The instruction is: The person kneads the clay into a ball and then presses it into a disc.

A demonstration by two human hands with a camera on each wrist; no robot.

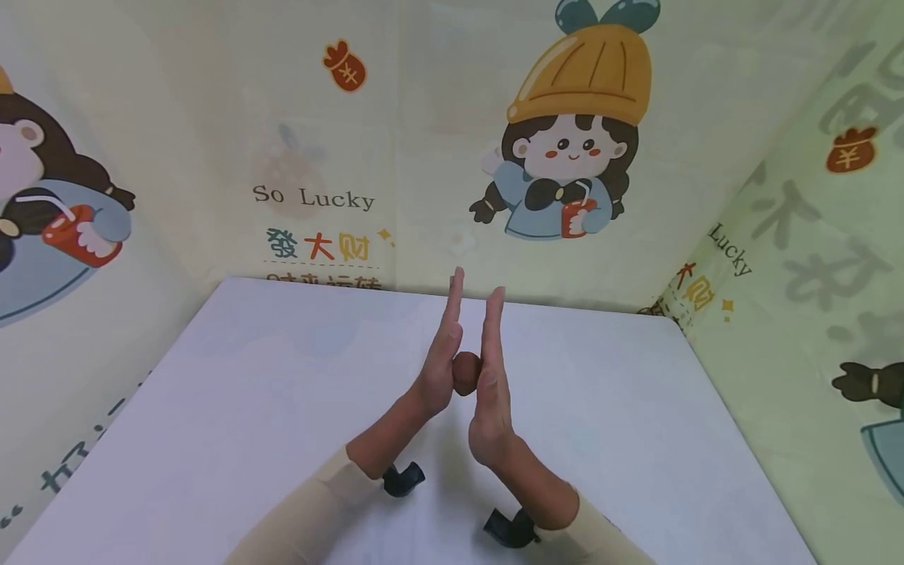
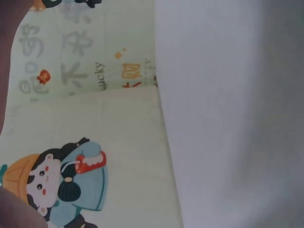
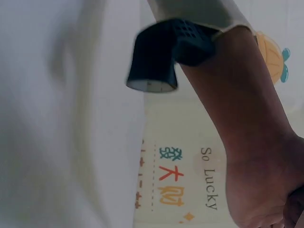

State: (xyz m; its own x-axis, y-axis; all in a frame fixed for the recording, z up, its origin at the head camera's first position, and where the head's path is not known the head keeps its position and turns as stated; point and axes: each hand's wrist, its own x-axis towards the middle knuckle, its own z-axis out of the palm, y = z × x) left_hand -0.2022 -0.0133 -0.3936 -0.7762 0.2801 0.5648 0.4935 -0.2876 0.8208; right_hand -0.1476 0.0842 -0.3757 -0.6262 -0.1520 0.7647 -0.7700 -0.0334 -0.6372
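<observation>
A small dark brown ball [image 1: 466, 373] sits between the two palms, above the white table. My left hand [image 1: 441, 369] presses it from the left, fingers straight and pointing up and away. From the other side the palm of my right hand [image 1: 493, 392] faces it, its fingers straight too. Only blurred edges of the left hand [image 2: 19, 211] show in the left wrist view. In the right wrist view, the left hand [image 3: 256, 194] is at the lower right, with part of the dark ball [image 3: 294, 206] by its palm.
A white tabletop [image 1: 282, 408] spreads beneath both arms. Pale printed sheets [image 1: 438, 157] with cartoon figures and lettering stand behind it and at both sides. Black wrist cameras [image 1: 404, 479] are worn near the cuffs of the beige sleeves [image 1: 311, 510].
</observation>
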